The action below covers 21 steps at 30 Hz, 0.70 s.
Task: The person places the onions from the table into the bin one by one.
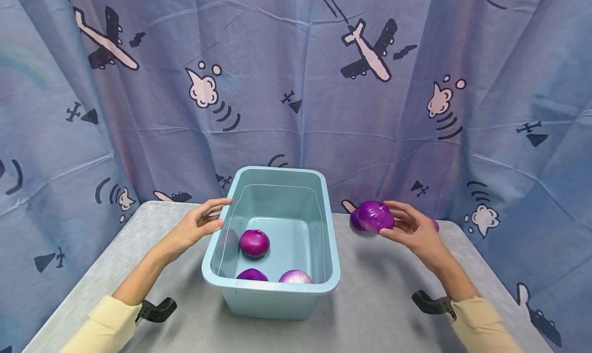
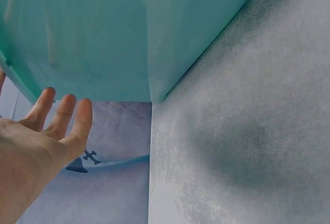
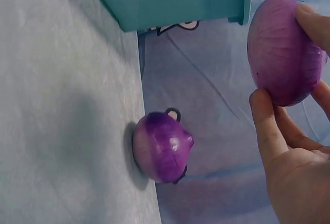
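Observation:
My right hand (image 1: 418, 232) pinches a purple onion (image 1: 376, 216) between thumb and fingers, raised above the table to the right of the bin. In the right wrist view the held onion (image 3: 283, 51) shows its pale, smooth side. My left hand (image 1: 198, 223) is at the left rim of a light blue bin (image 1: 273, 287), fingertips right at the edge. The left wrist view shows its fingers (image 2: 63, 116) fairly straight along the bin's outer wall. Inside the bin lie a purple onion (image 1: 254, 243), another purple one (image 1: 252, 275) and a paler onion (image 1: 296, 277), the latter two partly hidden by the front rim.
Another purple onion (image 3: 162, 148) rests on the grey table (image 1: 379, 301) near its back edge, partly behind the held one in the head view. A bit of purple (image 1: 436, 225) peeks out behind my right hand. A blue airplane-print curtain (image 1: 277, 86) hangs behind the table.

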Available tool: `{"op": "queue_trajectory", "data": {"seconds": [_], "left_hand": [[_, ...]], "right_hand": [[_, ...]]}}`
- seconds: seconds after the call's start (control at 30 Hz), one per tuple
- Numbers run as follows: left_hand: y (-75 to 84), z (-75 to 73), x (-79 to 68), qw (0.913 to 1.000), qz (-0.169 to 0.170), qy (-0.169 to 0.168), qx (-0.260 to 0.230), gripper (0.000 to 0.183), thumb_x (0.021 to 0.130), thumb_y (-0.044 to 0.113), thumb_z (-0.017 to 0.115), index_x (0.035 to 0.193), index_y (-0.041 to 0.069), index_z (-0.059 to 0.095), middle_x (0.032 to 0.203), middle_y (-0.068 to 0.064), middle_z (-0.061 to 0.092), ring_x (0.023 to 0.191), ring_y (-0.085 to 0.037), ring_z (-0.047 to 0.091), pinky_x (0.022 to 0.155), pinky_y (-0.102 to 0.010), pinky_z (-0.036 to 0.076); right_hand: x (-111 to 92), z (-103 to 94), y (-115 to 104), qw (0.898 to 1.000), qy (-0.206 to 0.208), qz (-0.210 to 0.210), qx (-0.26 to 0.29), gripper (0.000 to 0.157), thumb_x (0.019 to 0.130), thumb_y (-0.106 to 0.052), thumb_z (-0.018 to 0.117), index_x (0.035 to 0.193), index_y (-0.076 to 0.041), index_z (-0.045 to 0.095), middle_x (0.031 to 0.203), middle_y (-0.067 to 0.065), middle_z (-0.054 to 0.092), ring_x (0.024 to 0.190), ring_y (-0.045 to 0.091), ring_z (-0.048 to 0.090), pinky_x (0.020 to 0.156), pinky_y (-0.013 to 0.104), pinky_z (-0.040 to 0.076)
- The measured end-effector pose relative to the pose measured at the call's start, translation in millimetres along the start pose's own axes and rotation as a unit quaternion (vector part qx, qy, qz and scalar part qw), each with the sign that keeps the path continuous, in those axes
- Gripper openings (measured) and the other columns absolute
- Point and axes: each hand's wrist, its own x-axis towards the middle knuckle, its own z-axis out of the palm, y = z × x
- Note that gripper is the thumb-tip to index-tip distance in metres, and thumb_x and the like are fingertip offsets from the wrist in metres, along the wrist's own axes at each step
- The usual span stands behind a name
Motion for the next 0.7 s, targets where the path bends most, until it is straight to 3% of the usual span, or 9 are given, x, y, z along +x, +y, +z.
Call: {"op": "queue_trajectory", "data": {"seconds": [0.23,0.5,0.7], "left_hand": [[0.0,-0.1,0.1,1.0,-0.002,0.001,-0.001,0.053,0.102,0.012,0.061,0.152,0.008,0.045,0.15,-0.022,0.045,0.129,-0.03,0.052,0.099,-0.034,0.048],[2.0,0.6,0.0,1.0,-0.004,0.0,-0.001,0.053,0.102,0.012,0.06,0.152,0.008,0.044,0.15,-0.021,0.044,0.13,-0.034,0.051,0.099,-0.033,0.048],[2.2,-0.1,-0.7,1.0,-0.009,0.003,0.002,0.053,0.102,0.013,0.061,0.152,0.01,0.044,0.151,-0.018,0.044,0.135,-0.037,0.045,0.1,-0.032,0.046]], "right_hand": [[8,8.7,-10,1.0,-0.017,-0.011,0.003,0.064,0.092,-0.014,0.079,0.148,-0.015,0.051,0.14,0.021,0.053,0.115,0.019,0.062,0.089,0.027,0.053],[22,24.5,-27,0.996,-0.04,-0.068,0.043,0.064,0.089,0.001,0.077,0.147,-0.009,0.051,0.137,0.022,0.056,0.115,0.021,0.063,0.092,0.029,0.052],[29,36.7,-40,0.993,-0.057,-0.081,0.063,0.066,0.088,0.004,0.078,0.147,-0.007,0.051,0.136,0.019,0.057,0.115,0.022,0.064,0.092,0.031,0.052]]}}
